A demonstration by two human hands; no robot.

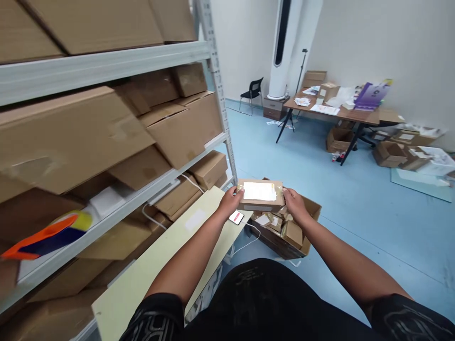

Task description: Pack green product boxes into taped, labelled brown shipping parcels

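While the left grip (229,203) and right grip (295,203) clasp opposite ends of a parcel (261,194), it is held up in front of the body, hiding the far-left part of an open carton (272,242). Closing and labelling look done: the parcel appears shut, with tape near its ends and a white label (259,190) on top. Setting it down is not yet done. Smaller boxes (293,233) lie in the carton; whether this parcel would fit cannot be told. On the left, the near tabletop's (142,277) far end, with a phone (236,217) by its edge, and the rack's post (222,94) seem to limit movement. On the right, blue floor (348,208) stretches outward, so that side seems roomier.
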